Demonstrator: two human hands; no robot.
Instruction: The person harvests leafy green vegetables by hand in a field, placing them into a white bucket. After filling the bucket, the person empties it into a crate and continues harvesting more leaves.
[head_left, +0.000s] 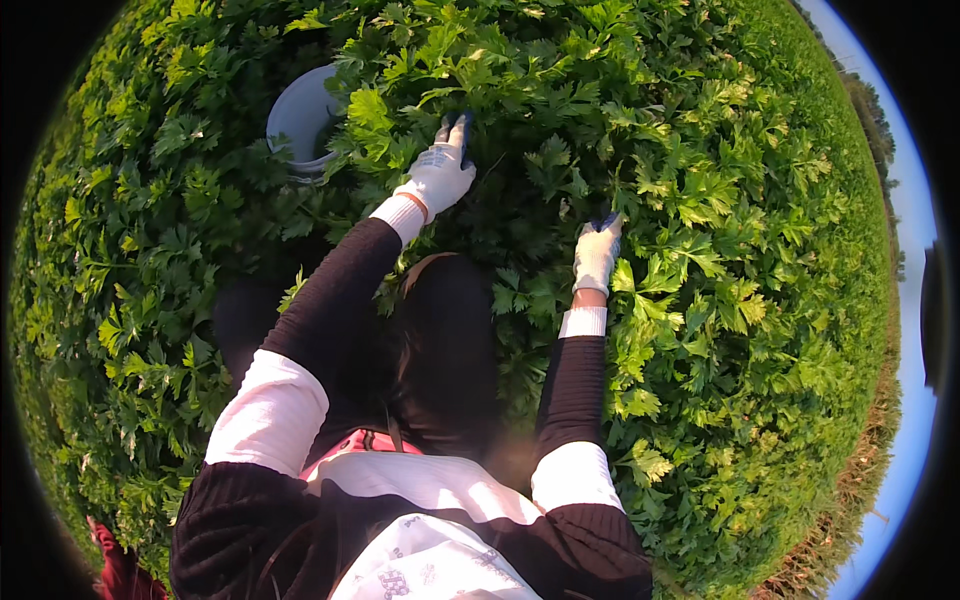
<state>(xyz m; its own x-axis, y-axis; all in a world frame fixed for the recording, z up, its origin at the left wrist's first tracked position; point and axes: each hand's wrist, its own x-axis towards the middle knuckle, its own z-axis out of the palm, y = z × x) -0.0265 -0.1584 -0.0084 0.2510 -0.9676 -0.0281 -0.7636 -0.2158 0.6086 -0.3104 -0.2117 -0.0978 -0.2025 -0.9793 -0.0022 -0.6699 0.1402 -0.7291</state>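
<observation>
Dense leafy green plants that look like celery surround both my hands. My left hand, in a white work glove with blue-coated fingers, reaches into the foliage. Its fingers point away from me, and leaves partly hide their tips. Lower and to the right, my right hand wears a matching glove and is bent into the leaves. Its fingertips are tucked out of sight, so I cannot tell whether it grips a stem. Between the hands lies a dark, shaded gap among the stalks.
A white plastic bucket stands among the plants, left of my left hand, partly covered by leaves. My dark-trousered knee is bent amid the foliage. A red sleeve shows at the lower left. Dry brown growth borders the crop at right.
</observation>
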